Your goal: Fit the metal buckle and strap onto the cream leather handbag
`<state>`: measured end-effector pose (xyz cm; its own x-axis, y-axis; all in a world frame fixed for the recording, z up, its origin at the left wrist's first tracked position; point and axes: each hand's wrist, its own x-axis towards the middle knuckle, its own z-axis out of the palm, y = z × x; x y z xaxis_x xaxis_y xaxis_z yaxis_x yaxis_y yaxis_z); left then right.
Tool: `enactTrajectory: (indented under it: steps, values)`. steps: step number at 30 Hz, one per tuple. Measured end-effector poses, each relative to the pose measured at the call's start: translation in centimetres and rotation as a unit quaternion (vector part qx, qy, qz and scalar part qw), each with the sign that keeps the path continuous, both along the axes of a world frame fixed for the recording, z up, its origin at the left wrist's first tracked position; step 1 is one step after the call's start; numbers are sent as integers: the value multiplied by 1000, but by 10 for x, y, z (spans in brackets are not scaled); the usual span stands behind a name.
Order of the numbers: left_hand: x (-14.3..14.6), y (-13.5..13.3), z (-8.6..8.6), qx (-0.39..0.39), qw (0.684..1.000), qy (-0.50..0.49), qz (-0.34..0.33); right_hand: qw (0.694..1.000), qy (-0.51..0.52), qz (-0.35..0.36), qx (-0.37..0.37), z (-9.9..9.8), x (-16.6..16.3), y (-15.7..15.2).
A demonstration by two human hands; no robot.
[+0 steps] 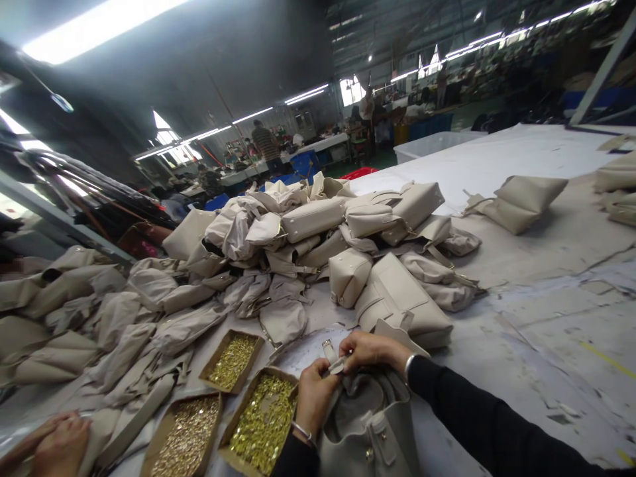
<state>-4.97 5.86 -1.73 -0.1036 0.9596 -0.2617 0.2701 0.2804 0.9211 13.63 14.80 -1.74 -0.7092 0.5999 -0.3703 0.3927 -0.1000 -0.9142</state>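
Observation:
My left hand (314,397) and my right hand (366,351) meet over a beige handbag (355,457) at the front of the table. Both are closed on a short light strap (338,365), their fingertips almost touching. A small metal buckle (326,346) shows at the strap's upper end. The bag stands upright with its mouth open, grey lining visible inside. On its front hangs a tab (381,437) with small metal fittings. Just left of my left hand is a cardboard tray (224,442) of gold-coloured metal pieces.
Two more trays of small metal pieces, one behind (205,376) and one to the left (149,457), lie close by. A heap of beige bags (313,218) covers the table's middle and left. Another person's hands (59,442) rest at lower left. A clear plastic bin (432,144) stands beyond.

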Motion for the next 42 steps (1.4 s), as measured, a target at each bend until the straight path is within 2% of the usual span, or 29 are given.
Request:
enactTrajectory:
  steps: [4, 7, 13, 18, 22, 26, 30, 37, 40, 42]
  values:
    - [4, -4, 4, 13, 1000, 21, -7, 996, 12, -38, 86, -5, 4, -16]
    - [5, -3, 9, 12, 999, 31, -13, 991, 25, -64, 114, -8, 4, -23]
    - [8, -2, 23, -2, 999, 40, -34, 984, 63, -117, 119, -18, 0, -29]
    - [10, -5, 26, 14, 994, 97, -43, 984, 90, -115, 107, -27, -1, -33]
    - [14, -11, 27, 35, 985, 163, -49, 979, 111, -113, 126, -30, 1, -38]
    - [18, -16, 29, 64, 969, 236, -37, 970, 111, -131, 174, -27, 3, -44]
    - [21, -18, 29, 84, 961, 260, -33, 958, 103, -152, 220, -20, 4, -50]
    - [20, -36, 22, 133, 947, 293, 2, 948, 97, -125, 278, -8, 2, -58]
    - [18, -43, 16, 194, 928, 317, 2, 940, 85, -101, 314, -6, 3, -62]
    - [17, -45, 12, 255, 903, 345, -3, 934, 69, -85, 339, -6, 3, -63]
